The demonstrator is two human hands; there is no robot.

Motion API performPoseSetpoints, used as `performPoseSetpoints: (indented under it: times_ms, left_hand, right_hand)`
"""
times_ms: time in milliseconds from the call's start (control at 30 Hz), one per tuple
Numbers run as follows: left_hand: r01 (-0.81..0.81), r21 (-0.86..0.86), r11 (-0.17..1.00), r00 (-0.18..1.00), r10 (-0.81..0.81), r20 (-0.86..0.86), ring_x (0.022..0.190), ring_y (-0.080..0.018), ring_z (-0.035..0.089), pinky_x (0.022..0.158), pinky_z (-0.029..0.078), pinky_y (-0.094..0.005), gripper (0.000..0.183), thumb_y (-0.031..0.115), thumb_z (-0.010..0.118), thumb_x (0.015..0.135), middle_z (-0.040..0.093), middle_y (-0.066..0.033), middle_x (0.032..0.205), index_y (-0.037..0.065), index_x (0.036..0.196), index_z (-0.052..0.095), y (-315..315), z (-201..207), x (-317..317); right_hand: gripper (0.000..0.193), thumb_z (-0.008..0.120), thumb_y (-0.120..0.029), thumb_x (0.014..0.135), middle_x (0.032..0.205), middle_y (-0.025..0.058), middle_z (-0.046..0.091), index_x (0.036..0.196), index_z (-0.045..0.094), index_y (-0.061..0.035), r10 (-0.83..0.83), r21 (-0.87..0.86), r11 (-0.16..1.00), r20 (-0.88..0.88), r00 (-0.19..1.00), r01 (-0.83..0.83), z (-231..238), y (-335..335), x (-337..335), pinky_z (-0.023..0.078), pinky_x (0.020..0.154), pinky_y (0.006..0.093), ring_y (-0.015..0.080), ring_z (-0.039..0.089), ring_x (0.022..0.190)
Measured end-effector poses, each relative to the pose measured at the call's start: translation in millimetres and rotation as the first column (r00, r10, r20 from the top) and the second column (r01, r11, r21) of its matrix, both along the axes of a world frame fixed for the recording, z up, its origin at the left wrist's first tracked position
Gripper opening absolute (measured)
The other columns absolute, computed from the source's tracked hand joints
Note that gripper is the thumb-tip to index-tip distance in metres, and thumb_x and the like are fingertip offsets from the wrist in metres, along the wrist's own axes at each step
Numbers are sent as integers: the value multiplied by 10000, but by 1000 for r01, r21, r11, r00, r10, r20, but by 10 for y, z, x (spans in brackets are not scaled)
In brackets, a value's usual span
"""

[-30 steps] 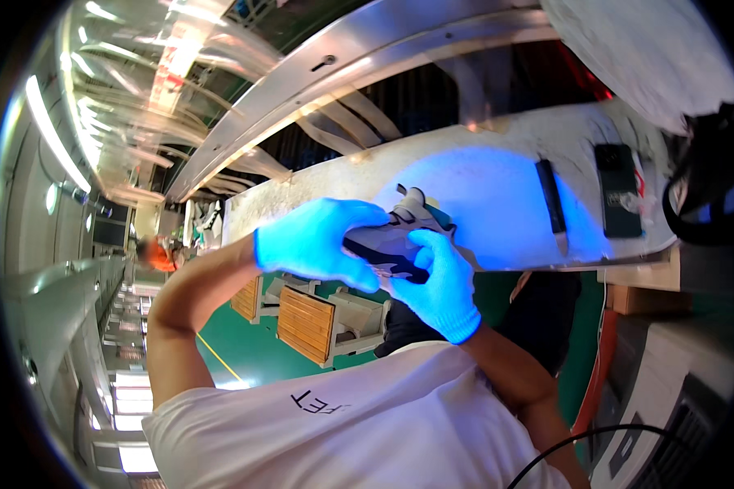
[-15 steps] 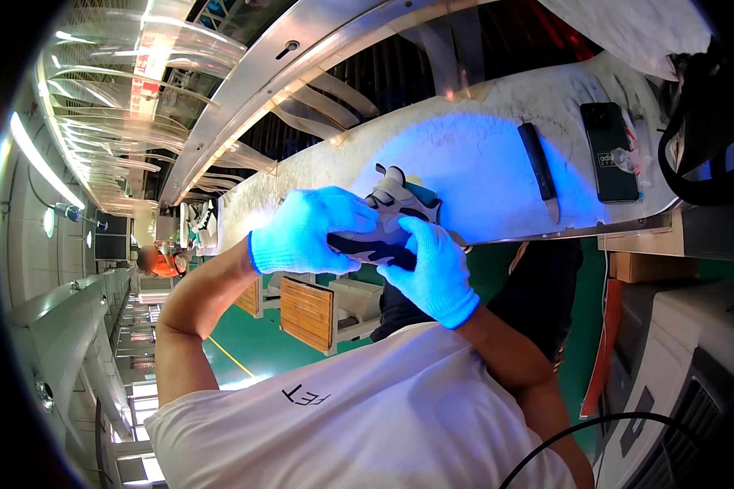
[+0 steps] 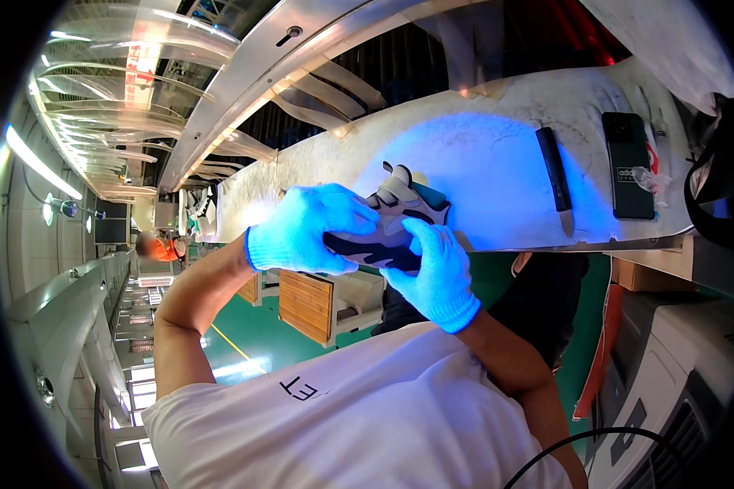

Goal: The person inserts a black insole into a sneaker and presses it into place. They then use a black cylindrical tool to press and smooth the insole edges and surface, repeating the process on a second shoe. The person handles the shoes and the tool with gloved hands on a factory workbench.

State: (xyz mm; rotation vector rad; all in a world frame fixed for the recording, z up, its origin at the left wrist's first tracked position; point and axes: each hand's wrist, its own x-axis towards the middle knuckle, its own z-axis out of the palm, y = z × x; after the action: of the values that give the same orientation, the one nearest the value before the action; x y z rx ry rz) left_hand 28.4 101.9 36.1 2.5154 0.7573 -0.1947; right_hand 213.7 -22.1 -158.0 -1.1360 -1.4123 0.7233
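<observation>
Between my two gloved hands is a small grey and black shoe (image 3: 386,235) with straps and a teal inside, held at the near edge of the worktable under blue light. My left hand (image 3: 308,230) is closed round one end of it, with the fingertips on its upper. On the sole side and the flank, my right hand (image 3: 437,273) grips with thumb and fingers. Both hands wear knitted gloves that glow blue. A knife (image 3: 555,181) with a black handle lies on the table to the right of the shoe.
Right of the knife a dark phone (image 3: 628,167) lies on the pale worktable (image 3: 318,167), beside crumpled clear plastic (image 3: 652,180). Behind the table runs a metal machine frame (image 3: 245,77) with hanging clear strips. More shoes (image 3: 204,210) stand at the far left, near a person in orange (image 3: 165,248).
The knife and phone appear a little farther right as the view shifts slightly. Both hands keep their grip on the shoe, which has barely moved.
</observation>
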Motion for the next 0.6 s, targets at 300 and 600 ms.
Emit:
performPoseSetpoints:
  times_ms: [300, 600]
  left_hand:
    - [-670, -435, 602, 733, 627, -262, 1321, -326, 728, 1123, 578, -429, 1037, 368, 982, 787, 744, -195, 1473, 11, 1658, 548, 166, -135, -186]
    - [-598, -186, 779, 671, 361, -647, 1010, -308, 809, 929, 626, -397, 937, 647, 965, 726, 838, -174, 1131, 25, 1394, 752, 185, -69, 304]
  right_hand:
    - [910, 1013, -255, 768, 1237, 168, 662, 1526, 539, -85, 127, -171, 978, 50, 991, -117, 119, 101, -46, 589, 940, 524, 394, 672, 1162]
    - [901, 1032, -304, 715, 1057, 110, 638, 1472, 596, -81, 24, -107, 994, 76, 997, -15, 82, 178, -94, 574, 792, 485, 303, 659, 901]
